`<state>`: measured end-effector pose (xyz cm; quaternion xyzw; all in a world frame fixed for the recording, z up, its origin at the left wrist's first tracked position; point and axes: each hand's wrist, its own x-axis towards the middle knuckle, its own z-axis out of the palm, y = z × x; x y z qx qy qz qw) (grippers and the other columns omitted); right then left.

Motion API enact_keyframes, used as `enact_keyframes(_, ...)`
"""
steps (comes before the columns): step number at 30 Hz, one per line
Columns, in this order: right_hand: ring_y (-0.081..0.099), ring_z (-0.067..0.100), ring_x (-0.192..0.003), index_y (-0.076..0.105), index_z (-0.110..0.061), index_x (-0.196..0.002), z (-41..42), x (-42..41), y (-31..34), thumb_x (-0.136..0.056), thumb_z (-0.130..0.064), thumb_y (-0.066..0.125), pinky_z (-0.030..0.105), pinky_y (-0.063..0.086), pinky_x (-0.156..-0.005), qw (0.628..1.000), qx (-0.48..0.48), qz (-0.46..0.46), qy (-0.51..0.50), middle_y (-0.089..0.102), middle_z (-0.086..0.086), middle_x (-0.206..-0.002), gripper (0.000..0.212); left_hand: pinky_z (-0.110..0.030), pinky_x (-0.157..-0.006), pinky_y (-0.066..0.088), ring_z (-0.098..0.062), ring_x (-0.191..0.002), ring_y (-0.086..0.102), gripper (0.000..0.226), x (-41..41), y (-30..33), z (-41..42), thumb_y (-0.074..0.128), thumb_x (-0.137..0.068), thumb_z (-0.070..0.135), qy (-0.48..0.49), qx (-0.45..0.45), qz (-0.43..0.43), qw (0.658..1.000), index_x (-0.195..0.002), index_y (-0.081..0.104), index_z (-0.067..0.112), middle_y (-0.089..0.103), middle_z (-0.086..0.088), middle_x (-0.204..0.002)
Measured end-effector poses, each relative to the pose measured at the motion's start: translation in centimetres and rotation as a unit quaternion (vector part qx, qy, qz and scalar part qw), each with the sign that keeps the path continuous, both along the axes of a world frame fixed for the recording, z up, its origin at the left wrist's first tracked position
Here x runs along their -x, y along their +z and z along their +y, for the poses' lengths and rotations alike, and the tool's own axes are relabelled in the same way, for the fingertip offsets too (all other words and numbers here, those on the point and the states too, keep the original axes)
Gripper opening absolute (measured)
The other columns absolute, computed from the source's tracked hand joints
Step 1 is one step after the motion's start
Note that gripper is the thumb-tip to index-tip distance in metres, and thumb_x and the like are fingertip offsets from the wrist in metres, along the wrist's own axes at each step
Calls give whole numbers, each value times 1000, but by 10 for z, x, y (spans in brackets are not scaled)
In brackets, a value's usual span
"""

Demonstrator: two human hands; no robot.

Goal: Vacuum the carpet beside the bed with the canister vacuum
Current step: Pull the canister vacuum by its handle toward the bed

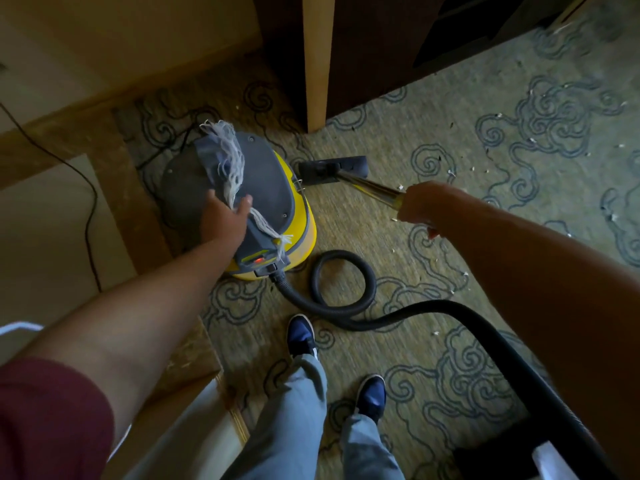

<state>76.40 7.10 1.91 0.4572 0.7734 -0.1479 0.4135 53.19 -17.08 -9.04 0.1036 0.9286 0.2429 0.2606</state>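
My left hand [227, 216] grips the yellow canister vacuum's grey handle [221, 174], right hand [420, 206] clutching the shiny metal wand [367, 185] over swirly green carpet [450, 140].

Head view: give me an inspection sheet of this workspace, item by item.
Surface: patterned carpet, white specks scattered on it.
Job's things: yellow canister vacuum, switch lit; floor nozzle flat on carpet; metal wand; black hose looped once.
Clutter: frayed string draped over the canister's handle.
Grippers: left hand on the canister's handle; right hand grips the wand.
Cables: dark cord at left.
Surroundings: wooden post, bed edge.
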Motion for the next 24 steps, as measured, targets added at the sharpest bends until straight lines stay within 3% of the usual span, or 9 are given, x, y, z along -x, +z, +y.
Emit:
enact_keyframes(2, 66, 22, -76, 63, -14, -111, -9, -4, 2, -94, -30, 55, 33, 57, -72, 1000, -15, 5, 3, 66, 6, -89, 24, -45, -109, 40, -31, -138, 40, 104, -18, 7, -19, 74, -74, 60, -118, 13, 54, 991, -153, 25, 15, 37, -14, -152)
enact_keyframes(4, 66, 19, -73, 62, -16, -113, -24, -8, 0, -94, -27, 54, 27, 52, -57, 999, -40, 7, 19, 66, 3, -91, 24, -51, -111, 34, -33, -145, 27, 111, -38, 10, -37, 75, -66, 66, -240, 92, 145, 956, -155, 24, 22, 22, -13, -160)
enact_keyframes(6, 66, 19, -75, 61, -17, -117, -38, -11, -7, -93, -22, 53, 27, 53, -63, 998, -54, 15, 30, 65, 3, -92, 26, -55, -114, 26, -36, -148, 17, 108, -55, 9, -47, 73, -66, 65, -306, 156, 192, 919, -155, 25, 24, 8, -11, -165)
enact_keyframes(8, 67, 20, -74, 57, -18, -122, -48, -14, -17, -92, -18, 52, 32, 57, -73, 997, -56, 42, 13, 65, 3, -89, 30, -55, -113, 26, -36, -148, 18, 105, -65, 4, -53, 74, -68, 60, -326, 190, 208, 902, -155, 25, 26, 6, -10, -165)
enact_keyframes(12, 67, 19, -65, 50, -20, -127, -56, -20, -35, -96, -24, 52, 31, 58, -66, 995, -59, 80, -13, 64, 2, -84, 32, -51, -110, 34, -39, -144, 25, 99, -70, -8, -56, 74, -75, 51, -330, 211, 221, 893, -156, 21, 28, 1, -11, -165)
enact_keyframes(17, 66, 19, -63, 44, -28, -133, -69, -28, -54, -97, -27, 50, 33, 59, -63, 990, -44, 117, -58, 63, 1, -82, 37, -47, -105, 43, -43, -139, 33, 92, -72, -21, -55, 78, -75, 44, -309, 200, 249, 896, -151, 30, 30, 6, -13, -165)
enact_keyframes(24, 66, 22, -64, 46, -29, -129, -76, -32, -63, -92, -27, 57, 35, 59, -65, 990, -24, 124, -68, 62, 3, -83, 38, -45, -84, 46, -41, -104, 52, 86, -62, -7, -36, 86, -63, 45, -347, 254, 255, 866, -133, 41, 21, 22, -24, -156)
